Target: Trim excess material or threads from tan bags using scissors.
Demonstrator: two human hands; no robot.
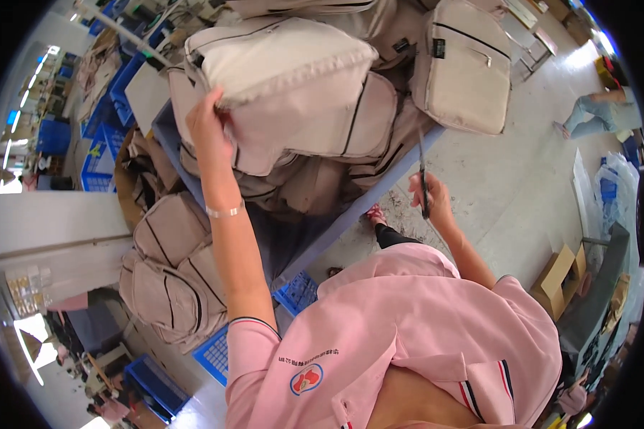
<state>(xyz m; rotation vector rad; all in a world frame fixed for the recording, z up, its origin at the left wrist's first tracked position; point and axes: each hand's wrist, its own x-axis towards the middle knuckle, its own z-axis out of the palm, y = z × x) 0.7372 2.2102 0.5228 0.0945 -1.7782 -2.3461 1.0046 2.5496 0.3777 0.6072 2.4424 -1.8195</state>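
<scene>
Beige bag (293,68) atop a heap in a blue bin (372,194), on a scrap-littered grey floor (501,189).
Toward the bin's left edge, the left hand (211,129) grasps the bag's side, fingertips partly hidden; just outside its right edge, the right hand (440,204) grips scissors (425,194), their tips blurred. Bags cover the bin's far edge; another person (597,111), right, is cut off.

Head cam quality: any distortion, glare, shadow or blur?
All in the head view: fisheye bending toward the rim, black corners; blown-out patches at far left; glare on the floor at upper right; deep shadow inside the blue bin; right hand slightly soft, possibly motion blur.
</scene>
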